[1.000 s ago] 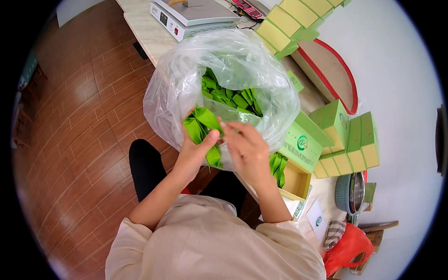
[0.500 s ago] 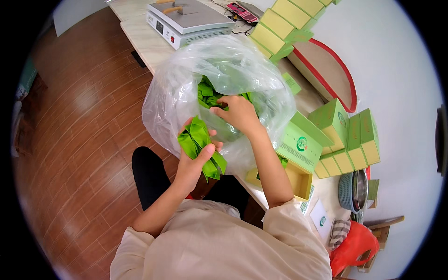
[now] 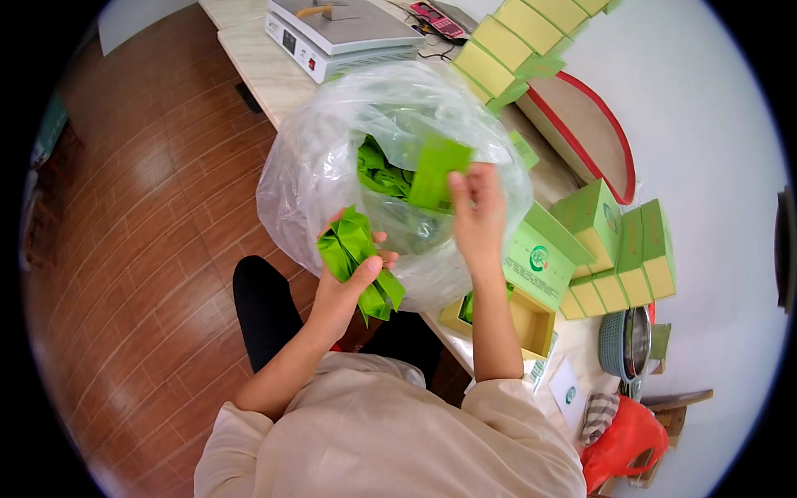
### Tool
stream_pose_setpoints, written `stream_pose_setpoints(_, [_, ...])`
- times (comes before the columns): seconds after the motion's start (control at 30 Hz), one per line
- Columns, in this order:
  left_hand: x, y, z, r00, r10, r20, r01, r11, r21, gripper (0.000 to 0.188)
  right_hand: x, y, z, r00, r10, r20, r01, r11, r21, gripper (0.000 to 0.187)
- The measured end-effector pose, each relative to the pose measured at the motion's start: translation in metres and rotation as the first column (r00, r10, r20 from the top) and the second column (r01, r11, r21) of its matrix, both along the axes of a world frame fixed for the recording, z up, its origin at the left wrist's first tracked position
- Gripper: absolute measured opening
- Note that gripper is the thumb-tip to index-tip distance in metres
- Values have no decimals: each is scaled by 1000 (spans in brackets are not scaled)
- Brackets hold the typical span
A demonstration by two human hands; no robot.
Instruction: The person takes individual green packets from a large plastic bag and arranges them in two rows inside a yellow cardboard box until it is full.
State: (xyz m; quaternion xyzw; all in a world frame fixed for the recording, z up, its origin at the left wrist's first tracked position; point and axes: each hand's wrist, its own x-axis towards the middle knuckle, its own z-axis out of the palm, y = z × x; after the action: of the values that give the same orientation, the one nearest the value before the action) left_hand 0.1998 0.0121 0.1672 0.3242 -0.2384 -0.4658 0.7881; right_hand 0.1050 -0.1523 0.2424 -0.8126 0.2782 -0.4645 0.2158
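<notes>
A bunch of bright green packets (image 3: 353,249) is held in my left hand (image 3: 344,286), thumb across the front, at the near side of a large clear plastic bag (image 3: 303,166). My right hand (image 3: 480,207) pinches one flat green packet (image 3: 438,173) by its edge above the bag's opening. More green packets (image 3: 380,170) lie inside the bag. Beneath my right forearm stands an open box (image 3: 531,319) with a yellow inside and a green lid (image 3: 535,261). Some green packets (image 3: 467,309) show in its left part; my forearm hides its middle.
At the far end of the table (image 3: 257,62) sits a flat-topped white appliance (image 3: 332,41). Yellow-green boxes (image 3: 515,37) are stacked at the back right, more boxes (image 3: 618,241) to the right. Beyond are a red-rimmed tray (image 3: 581,133), a blue basket (image 3: 613,344) and a red bag (image 3: 627,444).
My right hand has come up and right out of the bag's opening with a green packet in its fingers. My left hand stays nearly in place with its bunch.
</notes>
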Motion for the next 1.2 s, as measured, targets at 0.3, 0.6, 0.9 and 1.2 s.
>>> stream_pose_setpoints(0.3, [-12,-11,24,996,-73,50,74,997,-17,59,-61,9,17,734,113,670,-629,485,607,17])
stream_pose_setpoints(0.6, [-50,-29,46,954,-235,185,238,971,6,59,-113,30,-4,754,-6,657,-574,479,664,16])
stream_pose_setpoints(0.9, [-64,-30,47,882,-469,-45,471,881,42,56,-142,53,-15,532,134,836,-467,870,157,12])
stream_pose_setpoints(1.2, [-45,-27,24,743,-613,-268,642,766,26,59,-138,86,-31,939,321,127,-325,946,15,19])
